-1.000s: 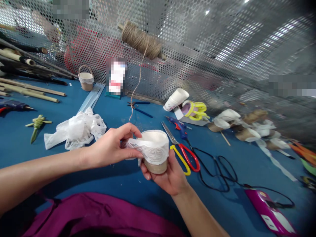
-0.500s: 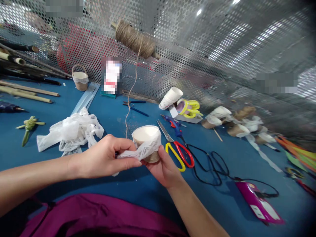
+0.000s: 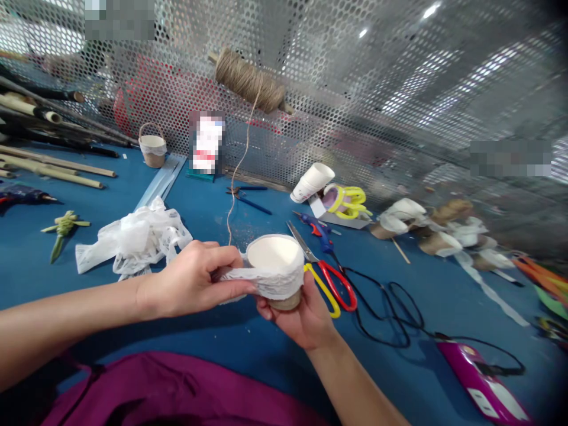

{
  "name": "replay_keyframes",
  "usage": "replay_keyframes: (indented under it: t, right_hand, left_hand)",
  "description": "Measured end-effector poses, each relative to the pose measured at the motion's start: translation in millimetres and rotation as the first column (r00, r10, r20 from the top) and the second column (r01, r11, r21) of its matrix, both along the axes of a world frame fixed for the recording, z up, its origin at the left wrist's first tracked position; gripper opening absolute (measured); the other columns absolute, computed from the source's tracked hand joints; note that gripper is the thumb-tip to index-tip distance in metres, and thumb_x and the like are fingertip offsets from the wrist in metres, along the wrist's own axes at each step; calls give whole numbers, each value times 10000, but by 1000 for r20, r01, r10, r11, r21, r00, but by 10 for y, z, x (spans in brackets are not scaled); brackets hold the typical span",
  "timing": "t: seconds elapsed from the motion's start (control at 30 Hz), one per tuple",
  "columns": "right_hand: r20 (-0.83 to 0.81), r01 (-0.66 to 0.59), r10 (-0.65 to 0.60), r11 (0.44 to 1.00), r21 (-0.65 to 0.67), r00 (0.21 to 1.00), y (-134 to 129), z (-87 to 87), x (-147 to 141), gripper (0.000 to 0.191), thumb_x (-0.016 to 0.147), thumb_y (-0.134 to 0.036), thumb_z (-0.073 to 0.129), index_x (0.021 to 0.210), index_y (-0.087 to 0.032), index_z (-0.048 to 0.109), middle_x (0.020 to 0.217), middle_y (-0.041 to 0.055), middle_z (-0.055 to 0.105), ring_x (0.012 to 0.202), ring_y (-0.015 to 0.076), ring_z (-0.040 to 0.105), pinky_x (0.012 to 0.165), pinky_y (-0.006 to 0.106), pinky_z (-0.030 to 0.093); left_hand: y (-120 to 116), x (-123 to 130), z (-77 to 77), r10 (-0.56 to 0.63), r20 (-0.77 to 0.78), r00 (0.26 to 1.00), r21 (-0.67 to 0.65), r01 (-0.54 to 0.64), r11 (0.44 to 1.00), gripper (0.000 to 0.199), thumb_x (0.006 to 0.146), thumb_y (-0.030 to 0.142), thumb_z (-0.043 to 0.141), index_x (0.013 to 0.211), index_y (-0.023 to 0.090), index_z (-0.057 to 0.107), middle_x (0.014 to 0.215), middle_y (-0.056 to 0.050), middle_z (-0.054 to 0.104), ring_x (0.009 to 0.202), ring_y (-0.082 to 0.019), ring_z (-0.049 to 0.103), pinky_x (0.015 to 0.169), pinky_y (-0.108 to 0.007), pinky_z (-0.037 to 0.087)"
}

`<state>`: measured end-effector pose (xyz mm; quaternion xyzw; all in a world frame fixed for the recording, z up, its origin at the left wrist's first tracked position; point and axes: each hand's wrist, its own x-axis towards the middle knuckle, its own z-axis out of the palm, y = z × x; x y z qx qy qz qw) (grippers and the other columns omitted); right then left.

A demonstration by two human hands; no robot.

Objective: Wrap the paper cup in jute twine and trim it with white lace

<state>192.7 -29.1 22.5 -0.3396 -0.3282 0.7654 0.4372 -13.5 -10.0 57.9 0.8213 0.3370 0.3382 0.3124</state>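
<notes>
A small paper cup (image 3: pixel 274 253) with a twine-brown lower part is held upright over the blue table. White lace ribbon (image 3: pixel 279 283) lies around its upper side. My left hand (image 3: pixel 195 278) pinches the ribbon's loose end, left of the cup. My right hand (image 3: pixel 306 313) grips the cup from below and the right. Just behind that hand lie open scissors (image 3: pixel 326 278) with one red and one yellow handle. A crumpled heap of white lace (image 3: pixel 137 236) rests at the left.
A twine spool (image 3: pixel 248 80) hangs on the mesh wall, its strand reaching down behind the cup. Pliers (image 3: pixel 251 198), a glue gun (image 3: pixel 317 231), stacked cups (image 3: pixel 313 180) and a small basket (image 3: pixel 153 151) stand or lie behind. A purple power strip (image 3: pixel 479 378) is at right.
The cup has come slightly nearer and right, with its opening turned more toward me. The lace, bunched before, now lies flatter and wider across its side. The whole view has shifted slightly.
</notes>
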Motion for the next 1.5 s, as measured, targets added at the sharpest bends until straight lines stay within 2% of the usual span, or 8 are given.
replay_keyframes:
  t: [0.13, 0.4, 0.57, 0.73, 0.97, 1.13, 1.3, 1.5]
  right_hand:
    - [58, -5, 2, 999, 46, 998, -14, 15, 17, 564, 625, -699, 595, 866, -196, 679, 722, 59, 661, 539, 143, 527, 439, 248, 391]
    - [89, -28, 14, 986, 163, 996, -28, 49, 10, 586, 647, -730, 534, 900, -221, 673, 722, 53, 624, 513, 135, 493, 422, 249, 383]
    - [52, 64, -71, 989, 136, 996, -17, 27, 42, 518, 619, -697, 607, 844, -239, 697, 805, 51, 665, 615, 166, 559, 437, 236, 418]
    - [80, 81, -93, 987, 136, 993, -6, 33, 64, 513, 627, -692, 607, 847, -240, 711, 778, 46, 669, 609, 169, 562, 440, 245, 440]
    - [64, 72, -80, 989, 127, 995, -11, 44, 64, 485, 617, -679, 627, 787, -231, 699, 793, 41, 676, 620, 168, 578, 432, 236, 448]
    - [35, -3, -3, 989, 151, 999, 13, 19, 62, 528, 628, -688, 614, 858, -220, 691, 747, 49, 678, 584, 157, 563, 440, 236, 427]
    - [21, -67, 65, 989, 134, 998, 4, 2, 67, 536, 641, -691, 595, 850, -208, 697, 693, 43, 654, 524, 138, 543, 440, 234, 393]
    - [31, -123, 119, 982, 141, 992, -26, -5, 52, 545, 650, -694, 576, 884, -212, 676, 708, 44, 643, 522, 136, 524, 439, 241, 379]
  left_hand:
    - [13, 2, 11, 5, -8, 1000, 56, -4, 998, 271, 821, 354, 561, 645, 151, 531, 533, 44, 453, 492, -64, 402, 469, -183, 300]
    - [22, 27, -20, 65, 113, 992, -298, -29, 954, 349, 730, 393, 650, 913, 164, 460, 481, 113, 402, 421, -55, 337, 398, -159, 249]
    - [2, 20, 49, -53, 106, 993, -436, 94, 895, 345, 728, 431, 641, 901, 148, 545, 492, 86, 435, 442, -60, 338, 405, -170, 240]
    - [-5, -6, 69, -136, 77, 988, -397, 156, 905, 371, 746, 429, 626, 973, 139, 581, 490, 83, 397, 451, -65, 310, 402, -178, 226]
    - [-4, -25, 62, -223, 33, 974, -243, 224, 944, 300, 816, 367, 569, 981, 122, 625, 539, 43, 518, 451, -61, 376, 421, -169, 283]
    - [14, -24, 70, -292, 39, 956, -122, 294, 948, 263, 889, 274, 474, 1043, 128, 629, 737, -34, 668, 574, -85, 547, 555, -172, 407]
    - [43, -13, 83, -296, 40, 954, -15, 297, 955, 238, 901, 217, 455, 958, 116, 662, 751, -55, 689, 652, -101, 585, 619, -178, 430]
    - [46, -28, 66, -244, 6, 970, -40, 244, 969, 247, 890, 240, 476, 828, 97, 668, 651, -30, 642, 584, -85, 534, 552, -166, 398]
